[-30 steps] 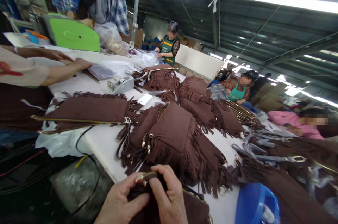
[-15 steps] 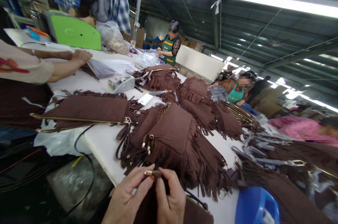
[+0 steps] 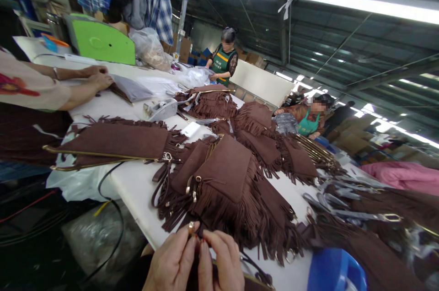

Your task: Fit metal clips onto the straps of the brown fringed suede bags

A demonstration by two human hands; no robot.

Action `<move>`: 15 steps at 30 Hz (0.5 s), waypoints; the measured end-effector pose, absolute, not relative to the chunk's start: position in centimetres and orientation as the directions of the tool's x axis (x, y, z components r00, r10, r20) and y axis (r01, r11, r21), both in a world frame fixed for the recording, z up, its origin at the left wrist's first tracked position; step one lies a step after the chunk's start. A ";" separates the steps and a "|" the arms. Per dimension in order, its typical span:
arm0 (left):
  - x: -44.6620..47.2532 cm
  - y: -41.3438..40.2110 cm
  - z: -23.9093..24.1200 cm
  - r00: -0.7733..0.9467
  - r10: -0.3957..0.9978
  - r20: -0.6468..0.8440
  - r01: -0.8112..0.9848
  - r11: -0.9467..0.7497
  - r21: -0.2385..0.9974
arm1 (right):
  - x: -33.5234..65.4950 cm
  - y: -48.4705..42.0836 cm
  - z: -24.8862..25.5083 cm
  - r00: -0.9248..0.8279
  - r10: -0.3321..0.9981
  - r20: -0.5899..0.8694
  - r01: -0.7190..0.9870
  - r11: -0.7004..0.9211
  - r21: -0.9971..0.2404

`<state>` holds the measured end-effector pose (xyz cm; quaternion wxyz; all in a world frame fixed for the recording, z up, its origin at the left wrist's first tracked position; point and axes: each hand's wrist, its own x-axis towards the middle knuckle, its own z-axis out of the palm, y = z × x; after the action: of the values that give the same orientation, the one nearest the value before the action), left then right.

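Observation:
My left hand [image 3: 173, 261] and my right hand [image 3: 222, 261] meet at the bottom edge, fingertips pinched together on a small gold metal fitting [image 3: 190, 228] of a dark brown suede bag [image 3: 254, 279] that lies under them, mostly out of frame. Just beyond my fingers lies a pile of brown fringed suede bags [image 3: 228, 181] with gold buckles and loose straps. A flat fringed bag with a gold bar [image 3: 113, 142] lies further left on the white table [image 3: 132, 183].
A co-worker's arms [image 3: 82, 87] rest on the table at the left, next to a tape dispenser [image 3: 161, 109]. Other people work at the far end and right side. A green machine [image 3: 101, 44] stands at the back left; a blue container [image 3: 334, 270] is at lower right.
My hands have slid lower in the frame and closed tighter on the gold fitting. The co-worker's hands drew back along the table. The view shifted slightly.

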<state>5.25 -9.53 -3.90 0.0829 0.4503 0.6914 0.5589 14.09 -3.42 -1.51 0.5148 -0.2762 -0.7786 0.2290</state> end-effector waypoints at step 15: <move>5.5 -9.1 -3.9 -0.237 0.601 0.763 0.932 -0.082 0.353 | 14.8 -2.5 0.4 -0.451 0.871 0.195 0.089 0.262 -0.961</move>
<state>5.49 -9.08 -3.95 -0.1876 0.5887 0.6511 0.4409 14.82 -2.54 0.35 0.3920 -0.3475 -0.6908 0.4983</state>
